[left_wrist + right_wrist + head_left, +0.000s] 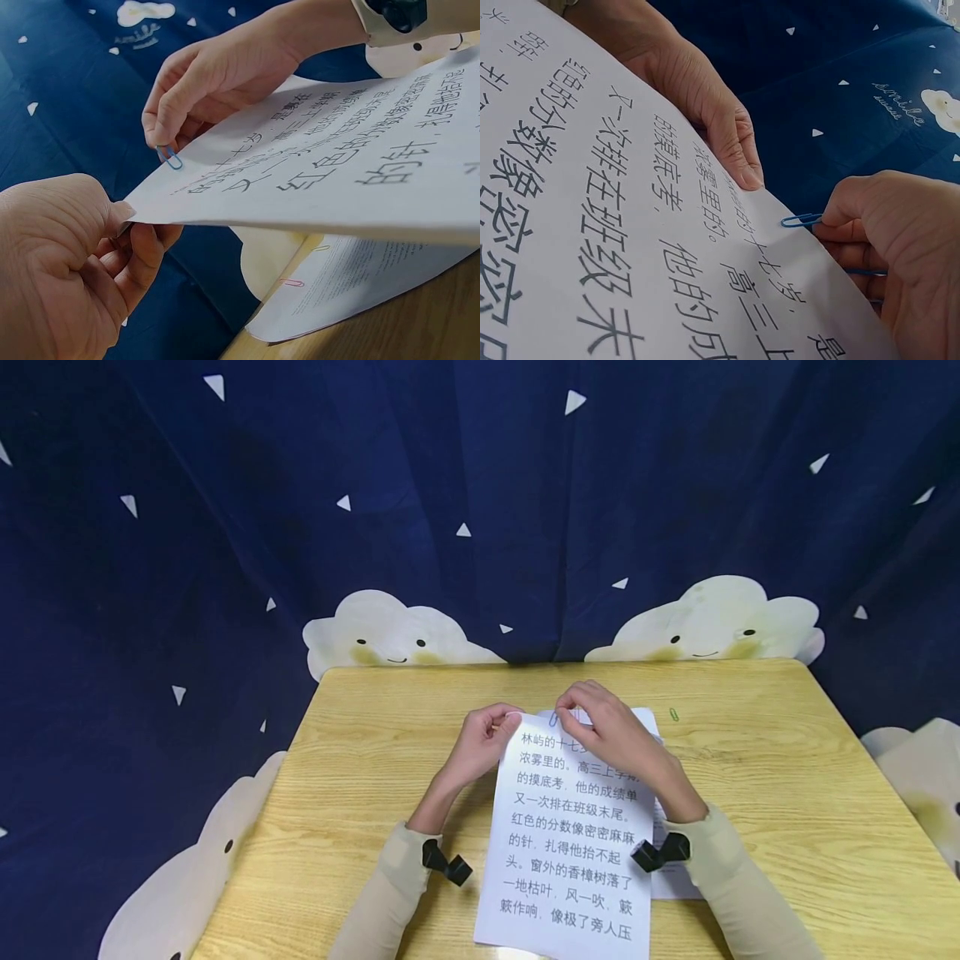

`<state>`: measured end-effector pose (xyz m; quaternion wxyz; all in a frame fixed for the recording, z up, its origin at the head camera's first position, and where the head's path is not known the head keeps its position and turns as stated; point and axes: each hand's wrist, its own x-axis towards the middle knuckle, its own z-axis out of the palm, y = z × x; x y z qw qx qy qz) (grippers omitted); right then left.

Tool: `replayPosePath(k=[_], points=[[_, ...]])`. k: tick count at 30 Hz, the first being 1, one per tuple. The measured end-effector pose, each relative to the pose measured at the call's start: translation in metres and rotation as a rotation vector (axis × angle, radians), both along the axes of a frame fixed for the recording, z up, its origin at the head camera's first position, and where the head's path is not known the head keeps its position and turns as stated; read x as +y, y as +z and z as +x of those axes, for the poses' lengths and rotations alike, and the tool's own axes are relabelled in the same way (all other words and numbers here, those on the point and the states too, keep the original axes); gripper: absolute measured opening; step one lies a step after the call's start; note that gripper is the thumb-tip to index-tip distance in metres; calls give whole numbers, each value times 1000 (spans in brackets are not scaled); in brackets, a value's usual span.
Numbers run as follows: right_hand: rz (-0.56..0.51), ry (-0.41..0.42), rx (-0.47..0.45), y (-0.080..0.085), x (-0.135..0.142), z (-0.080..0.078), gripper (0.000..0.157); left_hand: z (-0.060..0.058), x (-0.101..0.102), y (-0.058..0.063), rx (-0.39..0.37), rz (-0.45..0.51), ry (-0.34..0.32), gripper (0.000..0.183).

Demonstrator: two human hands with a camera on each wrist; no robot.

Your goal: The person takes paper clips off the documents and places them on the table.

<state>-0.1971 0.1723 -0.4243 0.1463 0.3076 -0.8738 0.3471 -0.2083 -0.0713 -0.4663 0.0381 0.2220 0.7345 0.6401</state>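
Note:
My left hand pinches the top left corner of a large-print sheet of paper, thumb on the printed face and fingers behind. The sheet is raised and tilted above the table. At its top edge sits a blue paper clip, one loop lying over the printed side. My right hand pinches the outer end of this clip between thumb and fingers. In the left wrist view, the clip straddles the edge a short way from my left thumb.
Below the raised sheet, small-print paper lies on the wooden table, with a pink paper clip on its edge. A green paper clip lies to the right, near the back. A dark blue curtain hangs behind the table.

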Motion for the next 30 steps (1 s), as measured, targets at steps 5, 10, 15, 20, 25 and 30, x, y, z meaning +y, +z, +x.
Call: replayPosePath(k=[5, 10, 15, 20, 25, 30], points=[[-11, -4, -1, 2, 1, 1, 7, 0, 0, 1, -5, 0, 5, 26], [-9, -13, -11, 3, 3, 2, 7, 1, 0, 1, -11, -15, 18, 26], [-4, -12, -8, 3, 4, 1, 6, 0, 0, 2, -14, -24, 23, 26], [-5, -10, 3, 2, 6, -1, 6, 0, 0, 3, -32, -22, 16, 27], [3, -11, -8, 5, 9, 0, 6, -1, 0, 2, -20, -22, 21, 25], [6, -3, -8, 7, 12, -1, 5, 0, -1, 2, -7, -18, 33, 24]])
